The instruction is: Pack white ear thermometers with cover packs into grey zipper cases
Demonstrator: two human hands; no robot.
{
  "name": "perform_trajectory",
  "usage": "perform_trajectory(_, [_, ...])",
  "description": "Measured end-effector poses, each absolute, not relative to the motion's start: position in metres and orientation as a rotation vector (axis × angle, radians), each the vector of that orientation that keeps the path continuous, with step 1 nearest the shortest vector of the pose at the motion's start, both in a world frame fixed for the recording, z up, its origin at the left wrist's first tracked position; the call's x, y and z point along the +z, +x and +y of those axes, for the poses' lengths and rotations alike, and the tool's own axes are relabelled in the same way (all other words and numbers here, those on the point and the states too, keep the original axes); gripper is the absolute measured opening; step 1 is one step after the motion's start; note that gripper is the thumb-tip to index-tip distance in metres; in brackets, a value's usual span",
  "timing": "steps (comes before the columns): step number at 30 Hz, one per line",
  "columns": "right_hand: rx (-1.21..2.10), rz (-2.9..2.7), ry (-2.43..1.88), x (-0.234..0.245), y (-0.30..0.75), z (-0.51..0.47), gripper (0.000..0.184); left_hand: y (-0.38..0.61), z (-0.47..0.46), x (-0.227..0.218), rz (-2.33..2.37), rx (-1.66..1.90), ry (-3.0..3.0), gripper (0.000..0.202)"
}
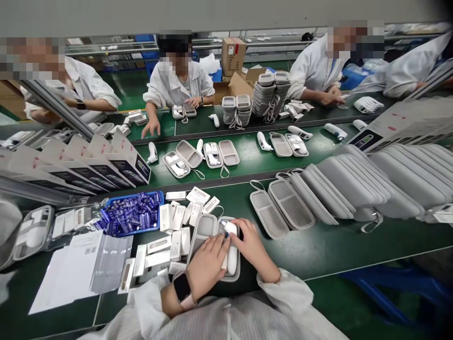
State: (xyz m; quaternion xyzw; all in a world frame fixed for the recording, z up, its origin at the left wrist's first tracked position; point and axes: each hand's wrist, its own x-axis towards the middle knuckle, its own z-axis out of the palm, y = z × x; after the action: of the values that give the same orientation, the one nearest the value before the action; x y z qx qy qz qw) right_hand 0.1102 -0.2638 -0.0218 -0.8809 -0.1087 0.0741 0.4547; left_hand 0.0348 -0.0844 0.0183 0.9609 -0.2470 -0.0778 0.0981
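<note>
An open grey zip case point(238, 275) lies on the bench right in front of me. In its right half sits a white handheld thermometer point(231, 257), its tip pointing away from me. My right hand point(253, 241) grips the thermometer's upper end from the right side, thumb and fingers at its head. My left hand point(207, 259), with a watch on the wrist, reaches across the case's left half. A small white box point(224, 264) shows partly between its thumb and fingers, beside the thermometer; the rest is hidden.
Small white boxes point(176, 217) lie loose left of the case, near a blue tray point(161, 212) of blue-wrapped batteries. Papers point(67, 269) lie at front left. Empty grey cases point(290, 203) line the right. A belt beyond carries open cases point(212, 156); co-workers point(180, 85) sit across.
</note>
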Motion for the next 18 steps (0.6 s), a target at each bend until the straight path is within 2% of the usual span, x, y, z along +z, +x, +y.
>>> perform_trajectory(7, [0.186,-0.222,-2.191,-0.020,0.110,-0.255,0.030,0.033,-0.094,0.009,-0.609,-0.090,2.918,0.071])
perform_trajectory(11, [0.197,-0.162,-2.159,-0.022,0.106,-0.255,0.030,0.043,-0.093,0.025,-0.618,-0.082,2.950,0.085])
perform_trajectory(13, [0.212,-0.087,-2.149,-0.022,0.101,-0.260,0.036,0.043,-0.085,0.043,-0.480,0.043,2.984,0.088])
perform_trajectory(16, [0.242,0.004,-2.160,-0.020,0.093,-0.268,0.031,0.037,-0.068,0.064,0.034,0.302,3.076,0.065])
perform_trajectory(18, [0.237,0.015,-2.159,-0.020,0.088,-0.269,0.024,0.033,-0.061,0.067,0.263,0.246,3.143,0.043])
